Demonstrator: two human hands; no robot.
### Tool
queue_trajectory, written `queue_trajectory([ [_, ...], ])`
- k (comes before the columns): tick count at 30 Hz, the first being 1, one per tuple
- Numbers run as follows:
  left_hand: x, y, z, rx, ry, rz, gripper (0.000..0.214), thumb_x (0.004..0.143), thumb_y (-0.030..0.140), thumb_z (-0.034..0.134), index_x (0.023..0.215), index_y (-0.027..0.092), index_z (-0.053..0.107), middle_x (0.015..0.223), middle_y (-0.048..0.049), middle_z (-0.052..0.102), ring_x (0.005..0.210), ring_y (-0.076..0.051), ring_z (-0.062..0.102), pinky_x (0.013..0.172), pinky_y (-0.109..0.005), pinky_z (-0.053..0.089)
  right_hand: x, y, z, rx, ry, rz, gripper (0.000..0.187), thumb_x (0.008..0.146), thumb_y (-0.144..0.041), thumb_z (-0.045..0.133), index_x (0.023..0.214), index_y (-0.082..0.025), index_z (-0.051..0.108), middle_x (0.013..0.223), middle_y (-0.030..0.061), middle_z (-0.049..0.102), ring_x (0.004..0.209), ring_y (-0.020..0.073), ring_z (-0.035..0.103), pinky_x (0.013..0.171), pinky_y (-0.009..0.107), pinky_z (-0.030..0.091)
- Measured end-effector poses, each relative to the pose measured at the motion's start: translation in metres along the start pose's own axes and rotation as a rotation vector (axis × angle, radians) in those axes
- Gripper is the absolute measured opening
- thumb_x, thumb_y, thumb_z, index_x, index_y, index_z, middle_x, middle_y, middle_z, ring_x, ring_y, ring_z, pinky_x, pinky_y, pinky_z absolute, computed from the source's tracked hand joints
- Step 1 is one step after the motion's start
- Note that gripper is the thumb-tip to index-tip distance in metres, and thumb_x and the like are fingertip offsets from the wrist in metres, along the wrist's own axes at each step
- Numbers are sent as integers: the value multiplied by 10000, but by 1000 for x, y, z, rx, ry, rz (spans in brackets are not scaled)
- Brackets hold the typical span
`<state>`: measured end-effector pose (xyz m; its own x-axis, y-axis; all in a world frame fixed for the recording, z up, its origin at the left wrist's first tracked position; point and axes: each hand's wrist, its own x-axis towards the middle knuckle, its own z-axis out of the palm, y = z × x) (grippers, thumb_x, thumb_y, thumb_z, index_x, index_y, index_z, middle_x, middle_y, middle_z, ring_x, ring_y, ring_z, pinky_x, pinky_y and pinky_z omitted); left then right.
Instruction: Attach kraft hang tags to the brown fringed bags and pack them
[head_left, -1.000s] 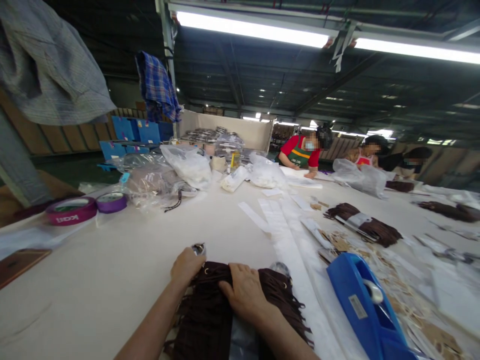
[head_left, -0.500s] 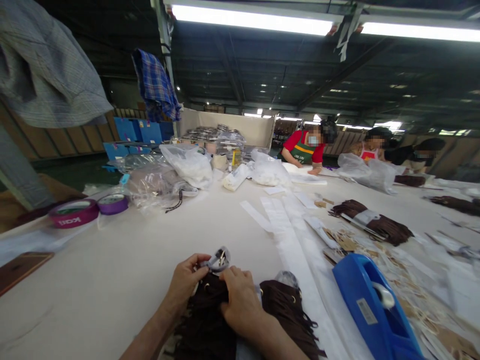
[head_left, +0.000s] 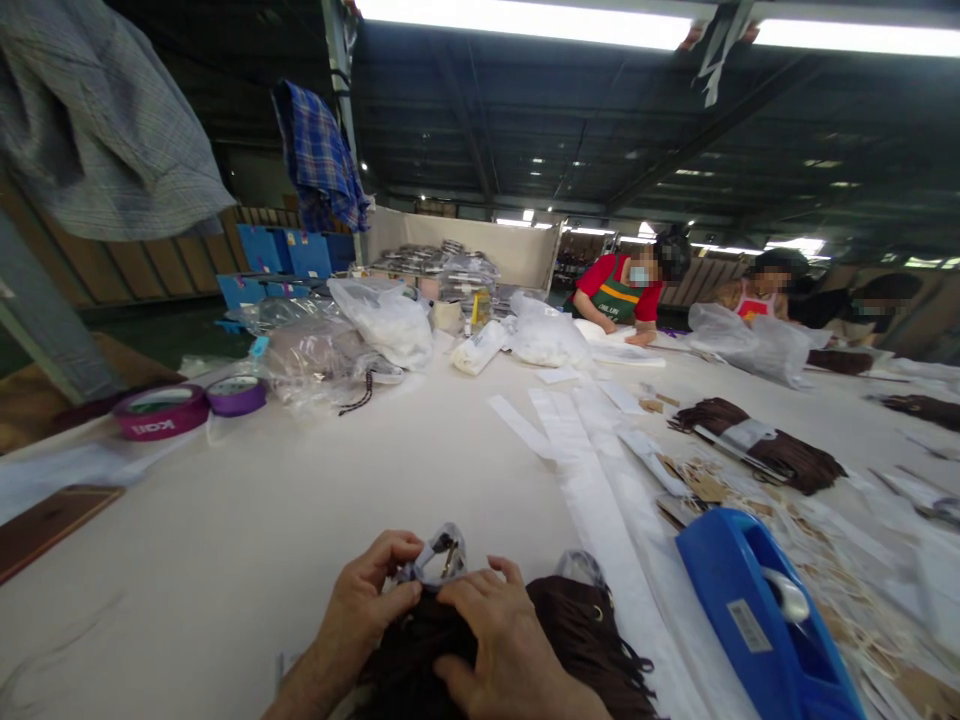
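Observation:
At the near edge of the white table lies a pile of dark brown fringed pieces. My left hand pinches a small clear plastic wrap with a metal part at the top of the pile, fingers curled closed. My right hand presses down on the brown pile just beside it, fingers bent over the fringe and touching the wrap. A second small clear wrap sits on the pile to the right.
A blue tape dispenser stands at the right. White paper strips, brown tags, another brown fringe bundle, tape rolls and plastic bags lie around. Other people work at the far side.
The metal part in its clear wrap has been lifted off the pile between my fingers. Both hands have drawn nearer to me and bunched the brown fringe; the view tilted slightly.

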<state>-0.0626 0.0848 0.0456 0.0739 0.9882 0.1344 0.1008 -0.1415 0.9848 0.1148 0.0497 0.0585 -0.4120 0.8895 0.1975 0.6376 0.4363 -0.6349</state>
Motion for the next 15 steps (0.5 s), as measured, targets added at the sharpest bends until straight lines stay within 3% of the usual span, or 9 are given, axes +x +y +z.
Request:
queue_trajectory([
  [4, -18, -7, -8, -49, -17, -42, 189, 588, 281, 686, 757, 196, 685, 897, -36, 608, 871, -209, 567, 759, -259, 424, -7, 2, -25, 102, -159, 86, 387, 633, -172, 608, 1016, -228, 599, 1015, 10, 647, 1012, 176, 544, 1069, 419, 102],
  [6, -27, -9, -9, -89, -9, -69, 185, 594, 309, 704, 744, 202, 685, 892, -32, 609, 865, -203, 570, 746, -246, 428, -6, 6, -32, 107, -193, 103, 353, 673, -142, 549, 1011, -221, 615, 994, 12, 657, 985, 169, 558, 1056, 409, 157],
  [10, -41, -13, -9, -131, 25, -121, 205, 581, 357, 725, 710, 202, 686, 872, -32, 610, 855, -202, 574, 732, -237, 437, 4, 17, -30, 145, -323, 42, 305, 679, -105, 511, 920, -201, 672, 876, 19, 668, 853, 155, 582, 832, 277, 392],
  [12, -47, -13, -10, -79, 17, -125, 212, 594, 377, 713, 704, 198, 690, 860, -43, 615, 846, -210, 576, 725, -247, 445, 7, 21, -25, 216, -395, 47, 234, 647, -122, 587, 843, -195, 692, 807, 1, 649, 767, 133, 577, 707, 217, 412],
  [15, -56, -12, -11, 28, 21, -98, 207, 635, 407, 680, 717, 217, 695, 861, -47, 626, 847, -212, 579, 733, -254, 447, 4, 25, -17, 359, -400, 88, 183, 580, -139, 705, 756, -188, 700, 739, -24, 613, 688, 103, 555, 600, 174, 390],
])
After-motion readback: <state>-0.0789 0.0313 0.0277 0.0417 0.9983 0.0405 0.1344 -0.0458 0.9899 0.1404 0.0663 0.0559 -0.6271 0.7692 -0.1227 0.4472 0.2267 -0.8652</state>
